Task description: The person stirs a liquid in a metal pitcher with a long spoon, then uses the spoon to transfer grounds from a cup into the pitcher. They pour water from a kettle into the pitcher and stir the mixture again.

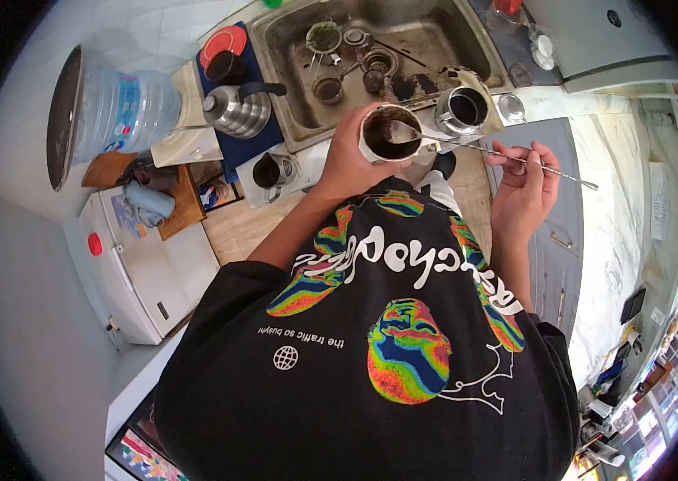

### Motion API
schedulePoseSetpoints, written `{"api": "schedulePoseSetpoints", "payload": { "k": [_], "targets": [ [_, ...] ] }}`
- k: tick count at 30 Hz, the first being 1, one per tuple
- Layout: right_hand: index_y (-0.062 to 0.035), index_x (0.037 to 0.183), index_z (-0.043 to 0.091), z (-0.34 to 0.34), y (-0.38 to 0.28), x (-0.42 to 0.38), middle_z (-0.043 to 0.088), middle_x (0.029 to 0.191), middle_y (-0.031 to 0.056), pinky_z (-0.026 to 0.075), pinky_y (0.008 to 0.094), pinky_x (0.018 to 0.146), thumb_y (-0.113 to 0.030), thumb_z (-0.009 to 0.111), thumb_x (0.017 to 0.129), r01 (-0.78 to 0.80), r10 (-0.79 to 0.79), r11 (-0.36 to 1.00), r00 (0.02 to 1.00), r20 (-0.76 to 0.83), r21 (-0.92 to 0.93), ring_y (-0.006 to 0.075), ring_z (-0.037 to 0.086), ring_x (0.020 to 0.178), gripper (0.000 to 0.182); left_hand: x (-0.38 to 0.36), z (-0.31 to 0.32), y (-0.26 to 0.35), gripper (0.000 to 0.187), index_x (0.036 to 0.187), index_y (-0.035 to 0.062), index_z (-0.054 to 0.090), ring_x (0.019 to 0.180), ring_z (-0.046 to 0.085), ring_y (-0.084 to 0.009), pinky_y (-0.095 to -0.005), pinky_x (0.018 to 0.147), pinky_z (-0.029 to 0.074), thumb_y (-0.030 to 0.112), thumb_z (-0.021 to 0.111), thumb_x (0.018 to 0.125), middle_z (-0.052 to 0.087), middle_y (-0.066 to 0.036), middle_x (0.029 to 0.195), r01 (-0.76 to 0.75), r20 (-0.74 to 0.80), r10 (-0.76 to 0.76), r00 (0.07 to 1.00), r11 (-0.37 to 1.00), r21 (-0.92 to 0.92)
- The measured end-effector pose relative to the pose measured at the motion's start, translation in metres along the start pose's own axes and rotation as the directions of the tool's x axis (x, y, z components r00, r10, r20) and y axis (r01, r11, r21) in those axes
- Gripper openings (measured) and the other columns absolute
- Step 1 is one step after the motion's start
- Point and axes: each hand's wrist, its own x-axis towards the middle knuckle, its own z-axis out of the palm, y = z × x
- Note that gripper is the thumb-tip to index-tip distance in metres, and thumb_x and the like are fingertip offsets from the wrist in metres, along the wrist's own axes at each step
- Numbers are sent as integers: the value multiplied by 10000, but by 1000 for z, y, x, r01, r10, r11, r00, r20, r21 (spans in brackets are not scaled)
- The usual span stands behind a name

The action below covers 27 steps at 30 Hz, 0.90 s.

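My left hand (347, 156) is wrapped round a white cup (365, 144) with dark contents. In my right hand (527, 180) is a long twisted metal spoon (483, 150), pinched between the fingers. Its bowl end lies over the mouth of the cup, and its thin end points out to the right. Just right of the cup, a metal pitcher (461, 111) with dark liquid stands at the sink's front edge. A second metal pitcher (271, 172) stands on the counter left of my left hand.
The metal sink (291, 120) holds a strainer (324, 38), a small glass (328, 90) and dark grounds (415, 86). A gooseneck kettle (236, 111) sits on a blue mat. At the left are a large water bottle (135, 108) and a white fridge (143, 264).
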Motion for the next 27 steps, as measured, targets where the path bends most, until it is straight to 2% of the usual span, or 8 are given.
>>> {"api": "schedulePoseSetpoints", "payload": {
  "k": [3, 5, 7, 9, 12, 15, 20, 27],
  "targets": [
    [-1, 1233, 533, -19, -5, 7, 708, 983, 214, 544, 559, 1012, -56, 449, 1080, 51, -53, 998, 997, -64, -40, 337, 738, 814, 183, -2, 4, -13, 885, 1399, 1, 502, 1186, 665, -232, -370, 1050, 500, 236, 972, 687, 679, -146, 1270, 41, -34, -39, 999, 996, 75],
    [-2, 1230, 539, -30, -6, 14, 709, 987, 220, 546, 561, 1008, -51, 448, 1076, 85, -102, 989, 983, -152, -118, 342, 738, 820, 185, -6, 9, -38, 878, 1375, 2, 533, 1166, 674, -254, -383, 1035, 505, 271, 978, 668, 689, -152, 1245, 102, -35, -102, 994, 995, 16],
    [5, 1220, 524, -48, 3, 23, 704, 984, 237, 577, 526, 937, -38, 441, 1068, 127, -157, 978, 970, -183, -167, 368, 737, 843, 179, -9, 13, -56, 854, 1344, 12, 575, 1156, 667, -303, -404, 1023, 502, 312, 974, 651, 676, -170, 1234, 129, -49, -130, 990, 991, -24],
    [25, 1217, 491, -56, 10, 29, 696, 975, 249, 603, 480, 851, -24, 427, 1059, 150, -201, 964, 951, -234, -218, 379, 734, 855, 177, -13, 13, -60, 825, 1325, 3, 582, 1134, 680, -296, -397, 1015, 508, 303, 968, 661, 692, -166, 1208, 179, -39, -181, 983, 983, -42],
    [43, 1195, 493, -56, 18, 30, 689, 1014, 248, 606, 478, 855, -10, 431, 1050, 176, -243, 945, 942, -233, -274, 369, 736, 869, 167, -22, 13, -72, 801, 1317, 6, 577, 1142, 683, -292, -395, 1007, 514, 286, 960, 672, 696, -165, 1213, 214, -69, -212, 975, 977, 15],
    [32, 1193, 503, -51, 27, 27, 675, 1069, 244, 623, 493, 875, 2, 424, 1061, 223, -287, 898, 950, -122, -381, 370, 732, 932, 156, -28, 13, -79, 816, 1330, 10, 564, 1148, 683, -290, -399, 1007, 516, 285, 960, 671, 697, -168, 1213, 255, -89, -251, 964, 966, 32],
    [55, 1176, 509, -45, 37, 15, 676, 1105, 213, 593, 431, 935, 16, 441, 1058, 307, -275, 704, 949, 153, -640, 317, 732, 985, 142, -26, 10, -81, 818, 1333, 19, 559, 1142, 687, -291, -397, 1007, 516, 281, 960, 671, 697, -168, 1214, 265, -65, -265, 962, 964, -1],
    [46, 1174, 521, -21, 19, 9, 690, 1080, 210, 568, 394, 944, -5, 448, 1059, 356, -352, 772, 929, 111, -526, 281, 728, 991, 145, -16, 7, -77, 816, 1331, 24, 562, 1139, 686, -302, -408, 998, 520, 294, 959, 672, 699, -165, 1211, 195, -63, -194, 979, 981, 4]
  ]
}}
